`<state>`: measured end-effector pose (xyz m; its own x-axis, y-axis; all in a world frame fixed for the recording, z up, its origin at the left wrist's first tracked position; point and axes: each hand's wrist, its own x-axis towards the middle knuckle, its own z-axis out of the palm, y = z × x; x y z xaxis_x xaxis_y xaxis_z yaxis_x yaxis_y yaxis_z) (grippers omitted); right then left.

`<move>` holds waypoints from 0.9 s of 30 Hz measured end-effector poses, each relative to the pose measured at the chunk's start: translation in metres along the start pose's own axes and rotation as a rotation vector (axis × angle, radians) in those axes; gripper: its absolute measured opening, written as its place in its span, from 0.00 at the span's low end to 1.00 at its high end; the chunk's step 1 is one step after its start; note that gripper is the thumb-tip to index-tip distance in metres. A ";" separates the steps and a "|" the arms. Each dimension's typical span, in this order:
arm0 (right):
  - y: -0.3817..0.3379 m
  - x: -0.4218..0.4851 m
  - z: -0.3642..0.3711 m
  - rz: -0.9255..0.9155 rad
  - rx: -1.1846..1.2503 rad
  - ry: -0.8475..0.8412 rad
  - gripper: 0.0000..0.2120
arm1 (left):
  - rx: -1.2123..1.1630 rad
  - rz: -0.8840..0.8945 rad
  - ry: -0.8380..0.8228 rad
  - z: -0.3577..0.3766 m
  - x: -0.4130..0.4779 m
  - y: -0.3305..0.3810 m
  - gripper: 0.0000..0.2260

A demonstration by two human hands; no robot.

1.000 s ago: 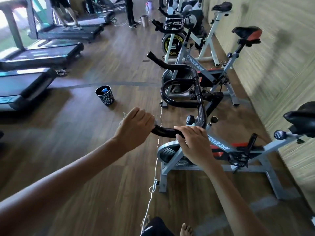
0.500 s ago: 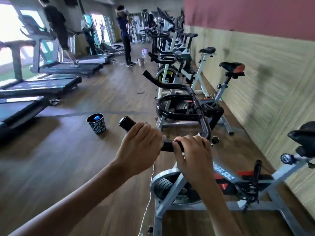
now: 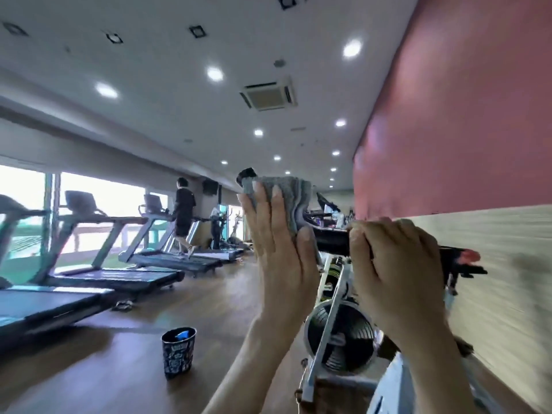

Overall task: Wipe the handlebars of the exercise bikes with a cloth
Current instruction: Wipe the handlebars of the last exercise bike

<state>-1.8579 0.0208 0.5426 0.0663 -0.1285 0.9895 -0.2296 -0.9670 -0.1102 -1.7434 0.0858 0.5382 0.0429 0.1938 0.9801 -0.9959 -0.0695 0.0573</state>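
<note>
A grey cloth (image 3: pixel 291 195) is wrapped over the upturned end of a black handlebar (image 3: pixel 330 242) of the nearest exercise bike. My left hand (image 3: pixel 282 249) holds the cloth around that end, fingers pointing up and thumb pressed against the bar. The bar's black tip (image 3: pixel 246 173) pokes out above the cloth. My right hand (image 3: pixel 394 261) grips the handlebar's horizontal part just to the right. Below the hands is the bike's flywheel (image 3: pixel 340 339) and grey frame (image 3: pixel 322 351).
A dark patterned bucket (image 3: pixel 178 352) stands on the wooden floor to the left. Treadmills (image 3: pixel 113 276) line the left side, with a person (image 3: pixel 183 216) on one. A wall (image 3: pixel 493 249) runs close on the right. More bikes stand behind the hands.
The view has tilted sharply upward, from the floor to the ceiling. My left hand has slid up to the handlebar's end, and the grey cloth now shows under it. My right hand keeps its grip.
</note>
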 end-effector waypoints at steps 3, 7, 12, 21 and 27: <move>0.006 -0.003 0.001 -0.044 0.017 -0.005 0.18 | -0.183 -0.109 0.078 0.006 0.003 0.004 0.26; 0.011 -0.002 0.001 -0.078 0.040 -0.029 0.17 | -0.346 -0.329 0.163 0.006 0.029 0.004 0.27; 0.016 -0.001 -0.002 -0.105 0.088 -0.057 0.18 | -0.317 -0.276 0.106 0.007 0.008 0.028 0.26; 0.020 -0.002 -0.003 -0.142 0.168 -0.080 0.19 | -0.360 -0.280 0.051 0.007 -0.007 0.025 0.28; 0.021 -0.002 -0.001 -0.143 0.186 -0.050 0.18 | -0.443 -0.437 0.030 -0.002 0.021 0.004 0.28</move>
<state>-1.8641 0.0011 0.5380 0.1340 0.0068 0.9910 -0.0317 -0.9994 0.0111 -1.7464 0.0915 0.5591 0.4580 0.1408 0.8777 -0.8256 0.4335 0.3612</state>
